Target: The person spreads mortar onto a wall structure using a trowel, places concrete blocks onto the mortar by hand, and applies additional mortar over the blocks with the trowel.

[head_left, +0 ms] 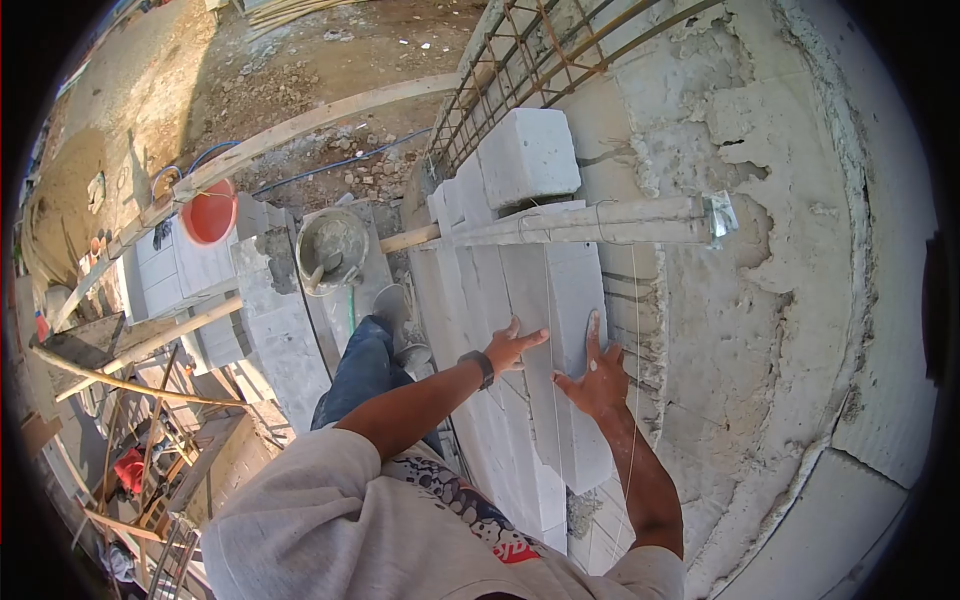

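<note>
A long white block (577, 280) lies on top of a block wall (470, 330), beside a rough concrete wall. My right hand (600, 378) rests on the block's right side, its fingers spread and its thumb apart. On the left side of the block, my left hand (515, 345) has its fingers apart, its fingertips at the upper edge. Neither hand is closed round anything. Thin strings run lengthwise past both hands. Above them a pale pole (600, 222) crosses the wall, and another white block (530, 158) stands beyond it.
A mortar bucket (333, 250) and a red bucket (208, 214) stand at the left on planks and blocks. A rebar cage (520, 55) rises at the top. Wooden poles and scaffolding (150, 450) fill the lower left. The concrete wall (740, 330) bounds the right.
</note>
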A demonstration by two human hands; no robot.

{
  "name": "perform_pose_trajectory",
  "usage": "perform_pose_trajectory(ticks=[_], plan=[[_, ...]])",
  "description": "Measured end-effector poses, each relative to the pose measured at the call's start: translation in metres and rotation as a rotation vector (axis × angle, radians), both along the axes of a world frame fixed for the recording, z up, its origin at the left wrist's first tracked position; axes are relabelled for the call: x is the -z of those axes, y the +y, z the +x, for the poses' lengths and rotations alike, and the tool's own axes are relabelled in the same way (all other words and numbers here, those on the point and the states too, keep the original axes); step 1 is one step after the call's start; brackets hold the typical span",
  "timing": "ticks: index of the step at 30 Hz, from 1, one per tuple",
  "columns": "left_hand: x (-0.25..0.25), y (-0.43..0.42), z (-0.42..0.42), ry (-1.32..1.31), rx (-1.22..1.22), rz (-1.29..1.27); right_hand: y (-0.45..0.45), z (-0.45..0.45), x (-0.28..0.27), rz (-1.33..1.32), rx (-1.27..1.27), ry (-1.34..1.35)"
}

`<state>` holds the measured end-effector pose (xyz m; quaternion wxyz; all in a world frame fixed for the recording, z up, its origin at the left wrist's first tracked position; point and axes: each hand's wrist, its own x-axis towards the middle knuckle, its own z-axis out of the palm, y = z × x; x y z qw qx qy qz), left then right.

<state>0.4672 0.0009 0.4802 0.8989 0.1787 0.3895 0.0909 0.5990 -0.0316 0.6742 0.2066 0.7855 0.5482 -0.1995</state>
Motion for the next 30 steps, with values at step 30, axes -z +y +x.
perform_pose_trajectory(ticks=[30], plan=[[-0.007,0.015,-0.006,-0.070,-0.091,-0.120,0.012,0.000,0.018,0.099,0.073,0.236]])
